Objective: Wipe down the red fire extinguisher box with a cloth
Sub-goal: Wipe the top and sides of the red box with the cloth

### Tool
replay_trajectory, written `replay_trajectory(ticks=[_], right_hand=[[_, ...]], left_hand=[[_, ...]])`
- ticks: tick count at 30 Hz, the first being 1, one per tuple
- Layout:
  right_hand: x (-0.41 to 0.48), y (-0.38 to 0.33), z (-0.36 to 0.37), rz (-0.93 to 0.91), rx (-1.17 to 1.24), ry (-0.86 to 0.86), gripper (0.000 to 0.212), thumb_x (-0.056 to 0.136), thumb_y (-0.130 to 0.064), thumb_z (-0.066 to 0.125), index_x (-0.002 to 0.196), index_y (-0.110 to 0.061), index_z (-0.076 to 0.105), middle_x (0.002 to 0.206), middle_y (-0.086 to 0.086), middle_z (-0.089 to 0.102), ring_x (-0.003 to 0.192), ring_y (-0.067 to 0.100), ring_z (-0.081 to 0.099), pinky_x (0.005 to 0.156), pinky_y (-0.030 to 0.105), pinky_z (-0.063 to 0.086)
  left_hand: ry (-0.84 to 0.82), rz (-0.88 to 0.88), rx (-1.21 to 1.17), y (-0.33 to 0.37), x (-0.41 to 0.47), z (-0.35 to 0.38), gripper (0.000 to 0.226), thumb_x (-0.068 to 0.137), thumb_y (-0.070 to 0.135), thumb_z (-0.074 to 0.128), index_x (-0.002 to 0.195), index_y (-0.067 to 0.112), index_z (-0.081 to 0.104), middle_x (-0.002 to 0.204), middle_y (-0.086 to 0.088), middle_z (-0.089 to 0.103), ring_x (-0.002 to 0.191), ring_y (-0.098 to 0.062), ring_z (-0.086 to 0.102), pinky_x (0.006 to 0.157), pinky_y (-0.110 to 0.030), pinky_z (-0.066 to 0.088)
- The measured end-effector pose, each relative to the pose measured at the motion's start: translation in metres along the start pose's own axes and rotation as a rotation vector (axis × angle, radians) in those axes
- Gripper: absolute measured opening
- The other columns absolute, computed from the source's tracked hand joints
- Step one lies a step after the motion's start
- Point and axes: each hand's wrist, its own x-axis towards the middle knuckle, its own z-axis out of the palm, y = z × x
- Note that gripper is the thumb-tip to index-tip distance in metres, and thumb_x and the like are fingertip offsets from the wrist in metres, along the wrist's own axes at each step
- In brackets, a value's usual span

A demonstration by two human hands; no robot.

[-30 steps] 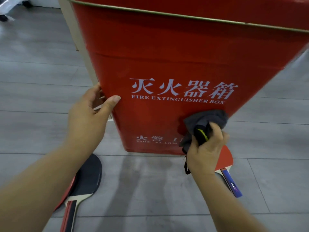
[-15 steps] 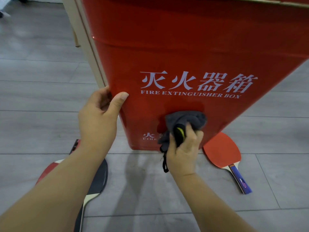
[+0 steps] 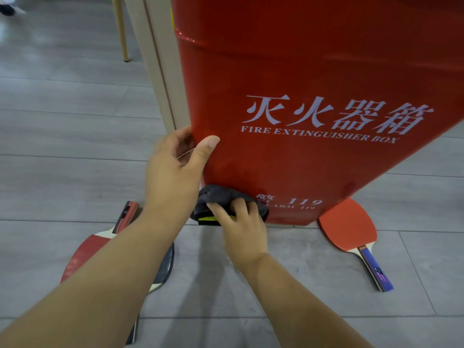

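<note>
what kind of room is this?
Probably an indoor rec or common room: grey plank floor, table-tennis paddles lying on it, a red fire extinguisher box standing by a wooden furniture leg.

Looks like an indoor rec room. Grey plank floor (image 3: 75, 136), table tennis paddles (image 3: 351, 227) lying about, fire extinguisher box (image 3: 313, 59) standing by.

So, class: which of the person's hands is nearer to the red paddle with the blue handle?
The right hand, pressing the grey cloth low on the box, with the paddle to its right. The left hand grips the box's far-side edge, higher up.
</note>
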Motion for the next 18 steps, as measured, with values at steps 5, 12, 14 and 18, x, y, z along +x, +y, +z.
replay_trajectory(ticks=[5,12,14,18], right_hand=[[-0.007,0.027,-0.021,0.253,0.071,0.101,0.054,0.066,0.004,0.048,0.111,-0.026,0.046,0.094,0.013,0.041,0.069,0.037,0.052,0.05,0.04,0.05],[-0.031,0.094,-0.044,0.668,0.289,0.194,0.055,0.065,0.007,0.047,0.115,-0.014,0.039,0.106,0.019,0.038,0.085,0.041,0.05,0.075,0.051,0.05],[-0.038,0.109,-0.042,0.76,0.359,0.19,0.053,0.066,0.014,0.045,0.113,-0.009,0.043,0.107,0.011,0.036,0.088,0.031,0.047,0.08,0.05,0.05],[-0.032,0.12,-0.044,1.07,0.548,0.297,0.052,0.075,0.018,0.047,0.096,-0.028,0.035,0.1,-0.001,0.041,0.089,0.024,0.049,0.08,0.024,0.053]], left_hand=[[-0.005,0.002,0.057,-0.015,-0.004,0.011,0.055,0.079,0.056,0.062,0.125,0.028,0.053,0.123,0.009,0.06,0.106,-0.001,0.059,0.087,-0.019,0.051],[0.032,-0.032,0.089,-0.03,-0.013,0.026,0.072,0.066,0.073,0.06,0.125,0.034,0.049,0.127,0.007,0.054,0.114,-0.009,0.055,0.096,-0.034,0.05],[0.035,-0.037,0.115,-0.033,-0.013,0.026,0.068,0.068,0.066,0.064,0.124,0.031,0.05,0.125,0.006,0.056,0.113,-0.01,0.056,0.096,-0.034,0.05],[0.024,-0.05,0.127,-0.035,-0.011,0.026,0.071,0.065,0.06,0.072,0.125,0.029,0.05,0.125,0.007,0.057,0.111,-0.008,0.057,0.096,-0.028,0.049]])
